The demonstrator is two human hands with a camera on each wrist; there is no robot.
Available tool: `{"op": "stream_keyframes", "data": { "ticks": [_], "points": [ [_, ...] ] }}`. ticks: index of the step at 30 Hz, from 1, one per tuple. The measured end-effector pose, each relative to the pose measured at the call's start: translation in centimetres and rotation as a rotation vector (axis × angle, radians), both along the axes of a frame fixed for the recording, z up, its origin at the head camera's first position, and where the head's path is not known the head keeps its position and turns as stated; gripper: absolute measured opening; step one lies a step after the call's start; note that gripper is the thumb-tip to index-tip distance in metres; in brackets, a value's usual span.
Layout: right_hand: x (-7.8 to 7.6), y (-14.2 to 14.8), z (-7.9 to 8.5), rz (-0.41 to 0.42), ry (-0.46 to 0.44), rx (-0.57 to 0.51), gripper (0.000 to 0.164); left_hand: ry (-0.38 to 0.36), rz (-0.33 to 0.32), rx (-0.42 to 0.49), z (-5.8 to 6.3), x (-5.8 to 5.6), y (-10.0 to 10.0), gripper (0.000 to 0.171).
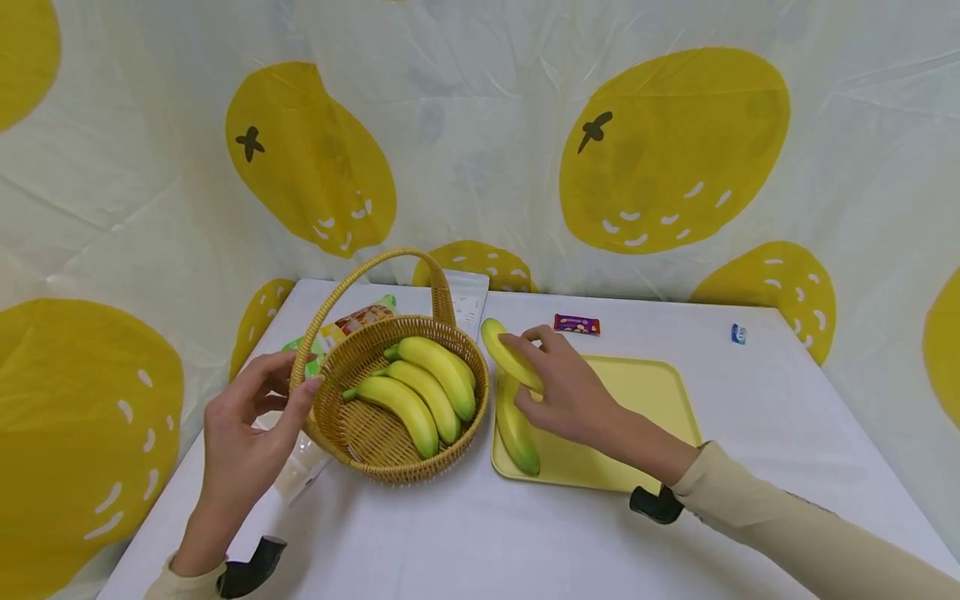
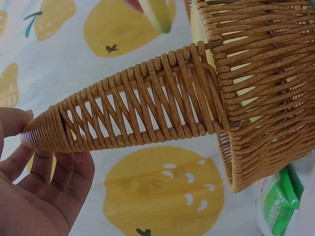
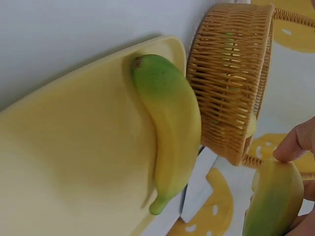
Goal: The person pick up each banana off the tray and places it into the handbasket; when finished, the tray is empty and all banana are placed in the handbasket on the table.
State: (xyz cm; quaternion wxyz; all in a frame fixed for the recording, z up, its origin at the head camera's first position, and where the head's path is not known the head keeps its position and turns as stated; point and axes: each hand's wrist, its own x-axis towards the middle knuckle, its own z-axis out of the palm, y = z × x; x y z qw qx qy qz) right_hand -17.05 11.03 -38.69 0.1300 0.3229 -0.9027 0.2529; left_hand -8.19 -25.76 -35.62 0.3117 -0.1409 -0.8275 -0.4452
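My left hand (image 1: 251,425) pinches the arched handle (image 2: 133,105) of a wicker basket (image 1: 397,471) between thumb and fingers. Several yellow bananas (image 1: 401,404) with green tips lie inside the basket. My right hand (image 1: 566,387) grips another banana (image 1: 506,354) and holds it above the left end of a pale yellow tray (image 1: 645,400), beside the basket's right rim. That same banana (image 3: 275,196) shows at the lower right of the right wrist view. One more banana (image 3: 172,128) lies on the tray along its left edge, below the right hand.
Behind the basket are a green and brown snack package (image 1: 367,317) and a white card-like packet (image 1: 467,300). A clear bag (image 1: 302,467) lies at the basket's left. Beyond the tray sit a purple wrapped bar (image 1: 577,324) and a small blue packet (image 1: 738,334). A fruit-print curtain (image 1: 480,125) hangs behind.
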Motion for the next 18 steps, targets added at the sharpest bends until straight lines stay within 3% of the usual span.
{"op": "stream_keyframes", "data": {
  "ticks": [12, 18],
  "points": [
    [-0.2, -3.6, 1.9, 0.088, 0.020, 0.038, 0.064, -0.010, 0.001, 0.007, 0.1, 0.0, 0.1, 0.037],
    [-0.1, -5.2, 2.5, 0.137, 0.003, 0.103, 0.066, 0.023, -0.015, 0.018, -0.1, 0.0, 0.1, 0.037]
  ]
}}
